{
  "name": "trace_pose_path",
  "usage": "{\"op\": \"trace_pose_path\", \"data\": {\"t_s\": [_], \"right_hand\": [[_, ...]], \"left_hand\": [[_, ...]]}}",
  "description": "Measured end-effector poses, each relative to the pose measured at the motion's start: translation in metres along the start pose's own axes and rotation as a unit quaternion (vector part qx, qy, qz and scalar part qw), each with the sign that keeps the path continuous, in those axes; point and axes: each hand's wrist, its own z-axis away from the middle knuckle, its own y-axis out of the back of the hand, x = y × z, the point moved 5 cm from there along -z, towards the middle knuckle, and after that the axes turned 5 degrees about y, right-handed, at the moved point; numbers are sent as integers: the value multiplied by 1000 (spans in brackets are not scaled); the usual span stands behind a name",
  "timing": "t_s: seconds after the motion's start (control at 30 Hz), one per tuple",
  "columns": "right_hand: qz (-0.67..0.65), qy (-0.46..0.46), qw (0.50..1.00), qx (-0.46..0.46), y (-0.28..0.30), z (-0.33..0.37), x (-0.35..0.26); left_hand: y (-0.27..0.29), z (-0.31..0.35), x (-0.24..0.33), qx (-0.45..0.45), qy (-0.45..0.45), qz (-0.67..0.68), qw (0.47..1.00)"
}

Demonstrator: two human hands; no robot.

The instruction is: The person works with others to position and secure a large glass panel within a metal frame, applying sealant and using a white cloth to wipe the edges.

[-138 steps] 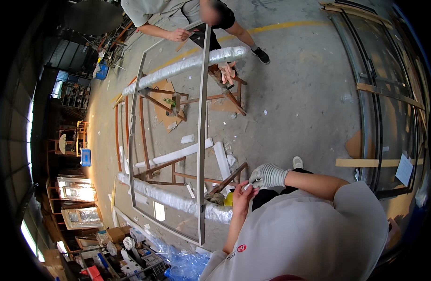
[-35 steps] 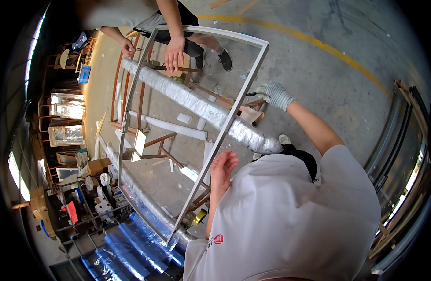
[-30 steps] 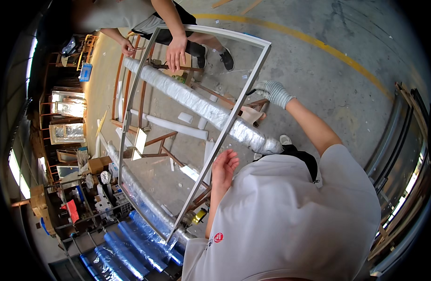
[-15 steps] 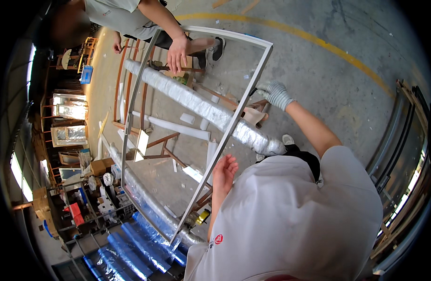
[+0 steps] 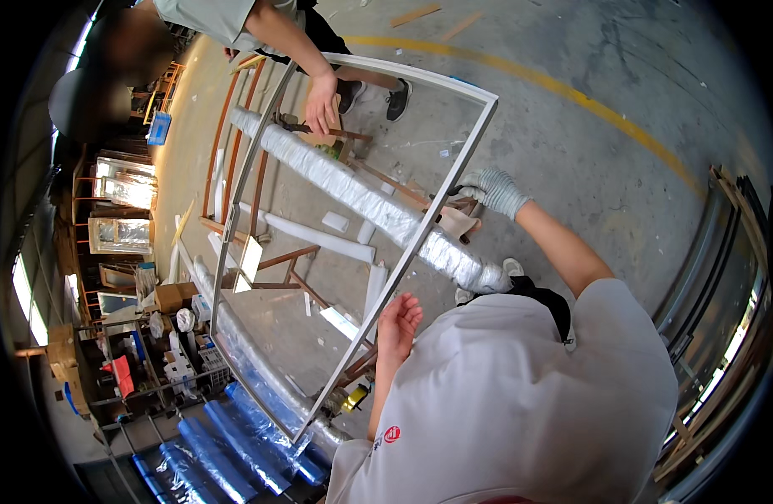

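Observation:
A large grey rectangular metal frame (image 5: 369,317) lies across two padded supports wrapped in silvery film. The nearer-to-centre wrapped beam (image 5: 336,175) passes beneath it; the other wrapped beam (image 5: 260,363) runs under its left end. My bare left hand (image 5: 399,324) is beside the frame's near bar, palm turned up, fingers loosely curled, with nothing seen in it. At the right part of that bar, my right hand (image 5: 495,191), in a striped white glove, closes on a small dark thing that I cannot make out. Across the frame, a co-worker's bare hand (image 5: 321,104) hangs over the wrapped beam.
Brown trestle bars (image 5: 259,168) and white foam pieces (image 5: 319,237) are on the floor below. Blue film-wrapped rolls (image 5: 214,454) lie at the lower left, beside a cluttered rack (image 5: 122,374). Long profiles (image 5: 710,269) stand at the right. A yellow line (image 5: 571,95) crosses the floor.
The view has shifted slightly, and the frame's far right corner appears lower and farther right. The co-worker has leaned a little. Both my hands keep nearly the same places by the near bar.

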Motion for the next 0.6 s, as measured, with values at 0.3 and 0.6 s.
{"op": "trace_pose_path", "data": {"t_s": [0.3,0.6], "right_hand": [[20,11,999,39,-8,-2,14],[1,-32,996,81,-23,11,26]], "left_hand": [[8,0,-3,2,-2,0,1000],[0,-3,-4,-2,-1,-2,1000]]}}
